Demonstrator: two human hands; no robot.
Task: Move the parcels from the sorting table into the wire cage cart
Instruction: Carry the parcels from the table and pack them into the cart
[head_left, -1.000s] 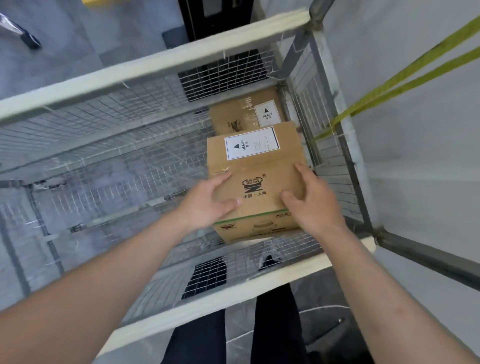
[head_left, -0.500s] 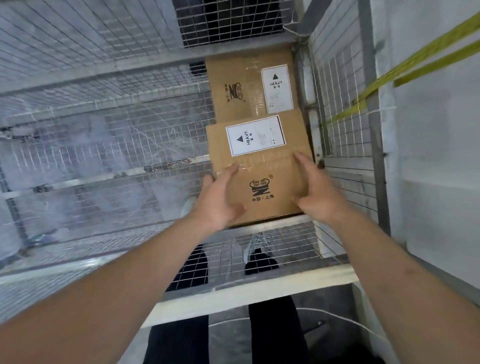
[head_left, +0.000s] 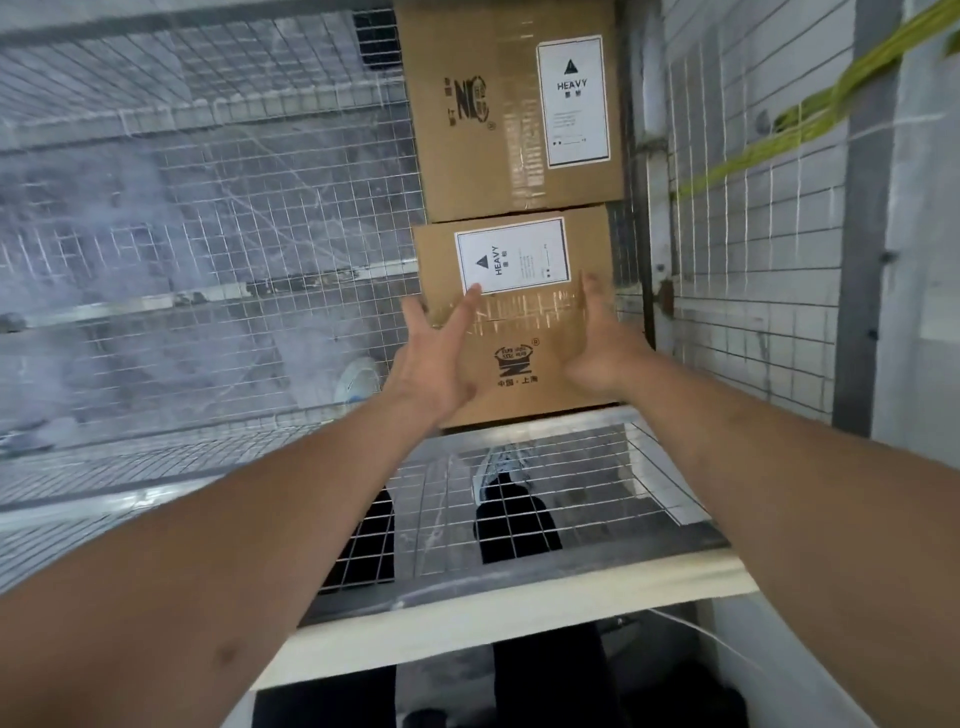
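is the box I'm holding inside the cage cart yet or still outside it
Inside. The near box sits within the cart's wire walls, close behind the far box, with the left hand and right hand on its sides.

A yellow-green strap (head_left: 810, 111) runs slantwise across the pale wall (head_left: 930, 234) at the upper right. Below, through mesh, dark trouser legs (head_left: 514, 525) and a white shoe (head_left: 501, 465) stand on grey floor (head_left: 441, 675).
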